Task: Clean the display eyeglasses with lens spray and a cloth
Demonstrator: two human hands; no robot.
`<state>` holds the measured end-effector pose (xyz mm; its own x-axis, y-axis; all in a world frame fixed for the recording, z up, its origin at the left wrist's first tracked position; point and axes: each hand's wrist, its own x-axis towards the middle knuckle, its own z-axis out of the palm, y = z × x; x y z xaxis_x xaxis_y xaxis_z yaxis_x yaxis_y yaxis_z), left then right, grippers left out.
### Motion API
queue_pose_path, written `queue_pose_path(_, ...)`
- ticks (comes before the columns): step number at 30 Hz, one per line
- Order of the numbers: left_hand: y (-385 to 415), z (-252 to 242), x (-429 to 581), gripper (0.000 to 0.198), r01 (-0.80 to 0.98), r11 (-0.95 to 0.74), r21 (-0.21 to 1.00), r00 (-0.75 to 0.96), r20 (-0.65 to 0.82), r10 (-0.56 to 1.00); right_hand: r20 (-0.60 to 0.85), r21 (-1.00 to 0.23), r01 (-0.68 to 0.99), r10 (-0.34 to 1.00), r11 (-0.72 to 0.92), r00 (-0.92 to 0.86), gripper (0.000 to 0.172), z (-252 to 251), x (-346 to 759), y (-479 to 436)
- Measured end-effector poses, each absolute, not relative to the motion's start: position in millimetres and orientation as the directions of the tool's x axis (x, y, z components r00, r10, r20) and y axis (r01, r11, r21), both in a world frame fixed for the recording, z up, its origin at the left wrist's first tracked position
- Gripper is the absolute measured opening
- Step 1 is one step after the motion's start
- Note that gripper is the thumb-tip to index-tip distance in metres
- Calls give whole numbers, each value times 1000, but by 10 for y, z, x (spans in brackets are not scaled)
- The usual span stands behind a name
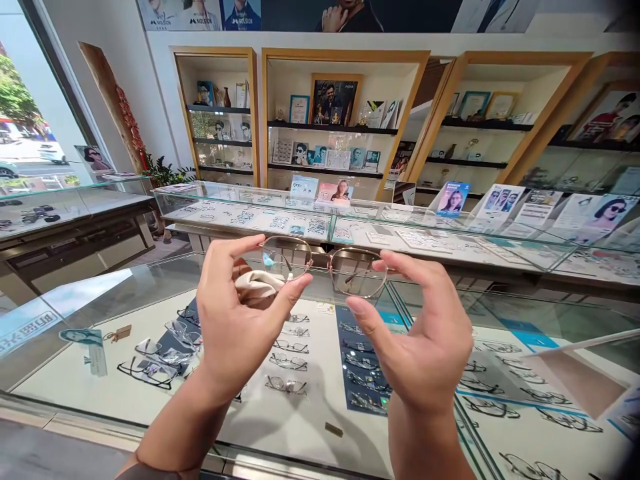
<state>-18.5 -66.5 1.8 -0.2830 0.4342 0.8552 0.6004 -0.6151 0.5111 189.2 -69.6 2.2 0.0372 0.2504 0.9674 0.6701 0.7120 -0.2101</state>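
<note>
Over the glass display counter (125, 293), right in the middle of the head view, both hands hold up a pair of glasses (327, 267) with a thin metal frame. The left hand (240, 320) pinches the rim of one lens between thumb and forefinger, and it's also got a pale cleaning cloth (257, 283) bunched against the palm. Most of that cloth is hidden behind the fingers, so I can't tell how big it is. The right hand (425, 340) grips the other lens rim with its fingertips; the thumb is mostly out of sight behind the hand. The temples of the glasses are hard to make out, they seem to run behind the hands.

Under the glasses, inside the counter, rows of spectacle frames (290, 347) lie on white and dark blue trays, partly blocked by both wrists, and reflections wash out the left part of the glass. Beyond the glasses a second glass counter (450, 240) carries small brochures and cards. Behind that, wooden-edged wall shelves (330, 127) hold framed photos, too small to read. Left of the counter, a big window (25, 120) shows a bright street.
</note>
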Motion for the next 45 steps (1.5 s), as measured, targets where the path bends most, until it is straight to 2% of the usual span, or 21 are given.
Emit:
queue_pose_path(7, -662, 47, -199, 54, 635, -588, 500, -242, 852, 464, 949, -255, 687, 313, 680, 43, 41, 59, 1925, -707)
queue_pose_path(12, -682, 71, -207, 47, 619, -583, 526, -217, 828, 517, 930, -312, 699, 357, 644, 86, 44, 59, 1958, -689)
queue_pose_path(23, -701, 98, -203, 47, 618, -570, 542, -206, 810, 548, 888, -432, 661, 419, 613, 192, 46, 23, 1958, -673)
queue_pose_path(45, -688, 77, -228, 43, 619, -592, 516, -211, 836, 507, 874, -456, 643, 445, 615, 195, 41, 40, 1985, -691)
